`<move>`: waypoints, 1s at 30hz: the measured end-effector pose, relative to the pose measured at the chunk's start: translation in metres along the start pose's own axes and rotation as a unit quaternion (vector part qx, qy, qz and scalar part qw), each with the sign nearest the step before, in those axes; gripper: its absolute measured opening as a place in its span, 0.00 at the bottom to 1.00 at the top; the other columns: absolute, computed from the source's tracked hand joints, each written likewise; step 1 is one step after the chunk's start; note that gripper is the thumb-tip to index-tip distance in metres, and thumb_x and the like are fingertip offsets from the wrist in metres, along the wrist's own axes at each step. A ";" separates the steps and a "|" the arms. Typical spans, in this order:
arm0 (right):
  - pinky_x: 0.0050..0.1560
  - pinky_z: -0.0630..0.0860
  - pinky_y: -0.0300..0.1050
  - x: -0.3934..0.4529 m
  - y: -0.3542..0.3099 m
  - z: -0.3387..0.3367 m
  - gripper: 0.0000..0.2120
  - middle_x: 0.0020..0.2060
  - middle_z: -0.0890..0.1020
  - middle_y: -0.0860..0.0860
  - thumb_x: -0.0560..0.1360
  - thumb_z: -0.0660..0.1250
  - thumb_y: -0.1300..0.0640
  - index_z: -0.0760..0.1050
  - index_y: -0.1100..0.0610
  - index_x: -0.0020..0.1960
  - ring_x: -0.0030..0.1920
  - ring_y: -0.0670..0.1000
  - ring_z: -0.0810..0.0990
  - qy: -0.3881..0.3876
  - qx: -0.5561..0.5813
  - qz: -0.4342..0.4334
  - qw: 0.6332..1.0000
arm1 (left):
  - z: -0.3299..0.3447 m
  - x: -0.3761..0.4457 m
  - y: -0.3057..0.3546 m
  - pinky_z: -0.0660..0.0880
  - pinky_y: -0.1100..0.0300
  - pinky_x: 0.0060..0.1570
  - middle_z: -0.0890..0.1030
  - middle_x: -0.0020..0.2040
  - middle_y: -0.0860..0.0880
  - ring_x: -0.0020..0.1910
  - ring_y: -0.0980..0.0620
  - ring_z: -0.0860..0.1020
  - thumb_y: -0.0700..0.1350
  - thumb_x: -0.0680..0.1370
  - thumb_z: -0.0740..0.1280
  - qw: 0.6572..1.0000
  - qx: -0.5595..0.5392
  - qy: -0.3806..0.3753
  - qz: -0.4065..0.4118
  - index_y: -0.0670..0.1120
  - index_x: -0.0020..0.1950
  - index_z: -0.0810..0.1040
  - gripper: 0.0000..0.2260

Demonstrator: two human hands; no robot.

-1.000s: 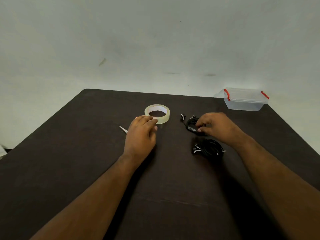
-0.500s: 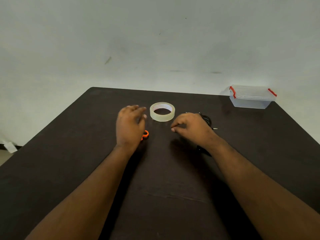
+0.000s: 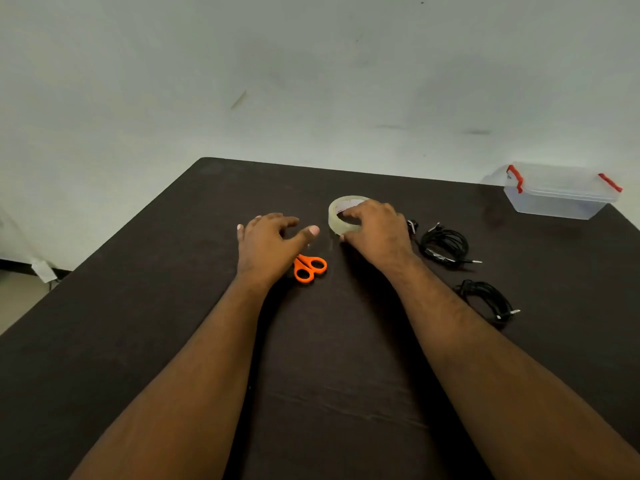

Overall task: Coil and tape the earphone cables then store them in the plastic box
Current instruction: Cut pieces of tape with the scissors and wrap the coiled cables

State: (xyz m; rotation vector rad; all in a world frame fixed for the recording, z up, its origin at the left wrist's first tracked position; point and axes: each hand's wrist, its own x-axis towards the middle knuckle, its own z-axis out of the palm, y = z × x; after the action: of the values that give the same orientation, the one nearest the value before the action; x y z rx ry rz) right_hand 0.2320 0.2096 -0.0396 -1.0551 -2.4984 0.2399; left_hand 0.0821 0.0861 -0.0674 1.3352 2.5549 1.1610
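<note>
Taping step: right hand (image 3: 372, 226) curls its grip round the tape (image 3: 341, 221), left hand (image 3: 268, 242) spread over the scissors (image 3: 309, 268); next, probably freeing the tape's end for the coiled cables (image 3: 445, 245).

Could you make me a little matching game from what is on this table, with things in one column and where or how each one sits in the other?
Things:
1. tape roll
2. scissors
3. plastic box
4. far cable coil

Places or states:
A. at the table's far right corner, lid on
B. lying loose to the right of the right hand
C. gripped by the right hand
D. partly under the left hand, orange handles showing

Pairs: 1-C, 2-D, 3-A, 4-B
</note>
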 end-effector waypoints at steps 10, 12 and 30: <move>0.48 0.75 0.47 -0.005 0.013 0.009 0.07 0.43 0.82 0.49 0.76 0.65 0.51 0.81 0.48 0.51 0.50 0.53 0.78 -0.023 0.011 -0.047 0.999 | -0.016 -0.005 0.001 0.73 0.57 0.62 0.83 0.51 0.51 0.52 0.58 0.80 0.41 0.73 0.74 0.975 -0.206 -0.036 -0.069 0.47 0.44 0.84 0.02; 0.48 0.74 0.45 -0.004 0.014 0.002 0.07 0.43 0.81 0.47 0.75 0.67 0.52 0.82 0.47 0.51 0.47 0.49 0.77 -0.071 0.061 -0.019 0.995 | -0.020 -0.006 0.000 0.74 0.65 0.53 0.84 0.50 0.51 0.50 0.59 0.80 0.41 0.73 0.74 0.977 -0.194 -0.062 -0.056 0.46 0.44 0.84 0.01; 0.67 0.69 0.49 0.026 0.021 -0.042 0.17 0.69 0.73 0.48 0.71 0.62 0.70 0.82 0.55 0.52 0.67 0.53 0.72 -0.254 -0.034 -0.038 0.966 | -0.086 -0.036 -0.058 0.71 0.73 0.37 0.82 0.31 0.60 0.31 0.67 0.78 0.42 0.72 0.75 0.980 -0.177 -0.010 -0.085 0.49 0.38 0.83 0.05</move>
State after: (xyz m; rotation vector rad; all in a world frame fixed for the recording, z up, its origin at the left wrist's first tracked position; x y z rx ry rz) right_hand 0.2477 0.2429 -0.0007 -1.0202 -3.0159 0.4530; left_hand 0.0346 -0.0115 -0.0526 1.0201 2.2513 1.4686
